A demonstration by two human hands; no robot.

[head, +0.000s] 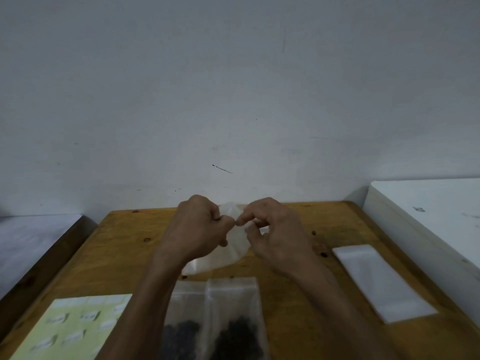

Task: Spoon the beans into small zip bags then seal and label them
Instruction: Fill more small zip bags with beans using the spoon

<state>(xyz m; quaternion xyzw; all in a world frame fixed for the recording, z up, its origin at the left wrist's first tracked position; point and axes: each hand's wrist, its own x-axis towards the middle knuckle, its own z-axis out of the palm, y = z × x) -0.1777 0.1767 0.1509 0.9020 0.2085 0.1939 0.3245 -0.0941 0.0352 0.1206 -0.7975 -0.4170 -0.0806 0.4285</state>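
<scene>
Left hand (200,224): fingers curled, pinching the top edge of an empty zip bag (228,253).
Right hand (272,229): fingertips pinching the same edge, just beside the left.
Empty zip bag: held up over the far middle of the wooden worktop (298,320), its lower end trailing down toward the wood.
Filled bags (233,320): two side by side at the near edge, dark beans (236,336) in each (blurred).
Label sheet (78,326): near left, pale green.
Spare bags (381,281): flat stack at right.
</scene>
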